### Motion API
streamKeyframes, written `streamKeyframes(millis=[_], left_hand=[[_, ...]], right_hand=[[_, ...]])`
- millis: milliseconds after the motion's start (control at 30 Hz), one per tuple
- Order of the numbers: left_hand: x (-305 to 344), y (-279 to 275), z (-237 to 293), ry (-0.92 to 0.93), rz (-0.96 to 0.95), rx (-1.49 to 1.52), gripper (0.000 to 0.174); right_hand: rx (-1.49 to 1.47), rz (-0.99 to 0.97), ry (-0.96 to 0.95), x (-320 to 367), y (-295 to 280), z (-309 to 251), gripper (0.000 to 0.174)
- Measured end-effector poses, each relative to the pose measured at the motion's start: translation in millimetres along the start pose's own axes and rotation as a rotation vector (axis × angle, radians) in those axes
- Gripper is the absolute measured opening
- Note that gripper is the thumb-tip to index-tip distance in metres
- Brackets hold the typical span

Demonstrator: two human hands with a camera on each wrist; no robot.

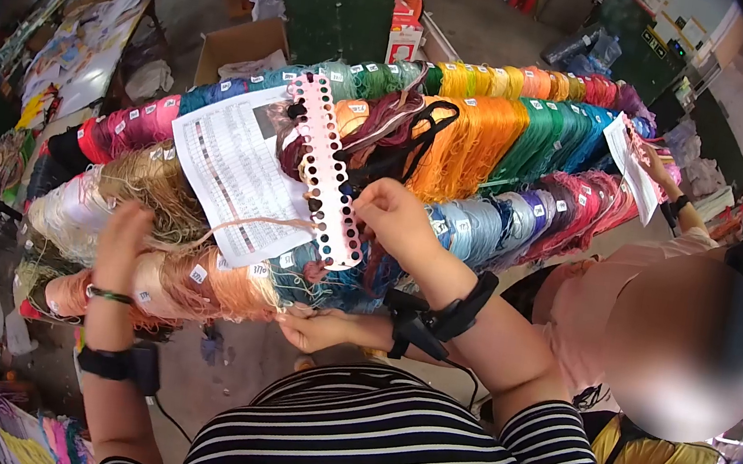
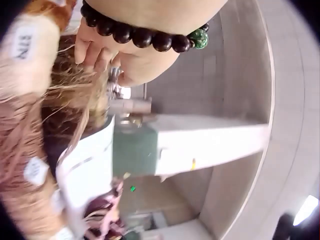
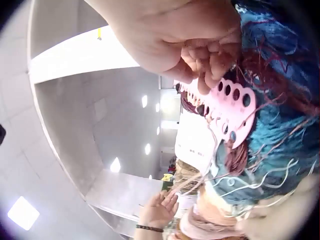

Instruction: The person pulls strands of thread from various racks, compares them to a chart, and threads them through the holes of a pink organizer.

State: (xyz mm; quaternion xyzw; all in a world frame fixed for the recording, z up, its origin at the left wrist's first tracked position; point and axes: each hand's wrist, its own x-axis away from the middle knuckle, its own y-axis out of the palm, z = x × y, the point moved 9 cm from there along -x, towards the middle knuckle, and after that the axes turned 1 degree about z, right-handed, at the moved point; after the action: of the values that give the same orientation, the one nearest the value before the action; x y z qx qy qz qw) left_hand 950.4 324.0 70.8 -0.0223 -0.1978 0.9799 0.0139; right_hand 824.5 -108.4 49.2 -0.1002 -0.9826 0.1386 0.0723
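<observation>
In the head view, a pink card with rows of holes (image 1: 333,184), a floss organizer, lies over the skeins, dark floss tied along it. My right hand (image 1: 399,226) is at its right edge, fingers curled and fingertips pinched there; the right wrist view shows them against the holes (image 3: 227,90). My left hand (image 1: 117,249) is raised at the left and pinches a pinkish-tan strand of floss (image 1: 264,223) that stretches across to the card. A printed chart sheet (image 1: 229,165) lies under the card, partly covered by it.
Rows of labelled floss skeins, such as the orange ones (image 1: 459,149), fill the rack. Another person's hand (image 1: 310,328) touches the front skeins. At the right end that person's other hand (image 1: 654,167) holds a sheet (image 1: 627,168). A green pillar (image 1: 332,3) stands behind.
</observation>
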Motion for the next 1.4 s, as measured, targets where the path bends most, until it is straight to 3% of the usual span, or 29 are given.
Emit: streamKeyframes(millis=[33, 67, 133, 167, 267, 333, 433, 467, 533, 600, 667, 867, 1033, 1067, 1400], left_hand=[[13, 35, 6, -0.005, -0.139, -0.157, 0.044], [20, 58, 16, 0.196, -0.093, -0.405, 0.051], [33, 92, 37, 0.152, -0.138, -0.452, 0.055], [28, 102, 29, 0.133, -0.167, -0.427, 0.055], [19, 122, 23, 0.027, -0.248, -0.194, 0.050], [6, 123, 9, -0.064, -0.225, -0.192, 0.042], [12, 125, 3, -0.292, -0.234, 0.187, 0.029], [9, 123, 1, -0.268, -0.230, 0.168, 0.026], [3, 118, -9, -0.221, -0.220, 0.131, 0.019], [1, 118, -15, -0.180, -0.210, 0.216, 0.017], [2, 113, -13, -0.175, -0.195, 0.282, 0.016], [7, 94, -5, -0.193, -0.143, 0.346, 0.018], [10, 80, -6, -0.167, -0.156, 0.306, 0.018], [10, 78, -6, -0.170, -0.156, 0.322, 0.018], [0, 35, -13, -0.143, -0.016, 0.304, 0.018]], right_hand=[[0.118, 0.117, -0.134, -2, -8, -9, 0.026], [0.154, 0.146, -0.162, -4, -6, -7, 0.030], [0.219, 0.197, -0.234, -12, 0, -10, 0.038], [0.169, 0.071, -0.046, -14, 8, -4, 0.056], [0.075, -0.052, -0.044, -35, 25, 18, 0.046], [-0.156, -0.030, -0.082, -22, 22, -17, 0.023], [-0.321, 0.023, -0.157, -17, -5, -66, 0.020], [-0.317, 0.071, -0.143, -15, -22, -84, 0.020], [-0.582, -0.031, -0.093, -11, -44, -128, 0.023], [-0.546, -0.118, -0.223, -14, -73, -176, 0.024], [-0.699, -0.481, -0.309, -8, -86, -224, 0.025], [-0.725, 0.063, -0.508, -38, -216, -263, 0.025], [-0.775, 0.277, -0.554, -54, -302, -278, 0.020], [-0.767, 0.247, -0.591, -64, -322, -279, 0.021], [-0.767, 0.403, -0.607, -47, -311, -269, 0.021]])
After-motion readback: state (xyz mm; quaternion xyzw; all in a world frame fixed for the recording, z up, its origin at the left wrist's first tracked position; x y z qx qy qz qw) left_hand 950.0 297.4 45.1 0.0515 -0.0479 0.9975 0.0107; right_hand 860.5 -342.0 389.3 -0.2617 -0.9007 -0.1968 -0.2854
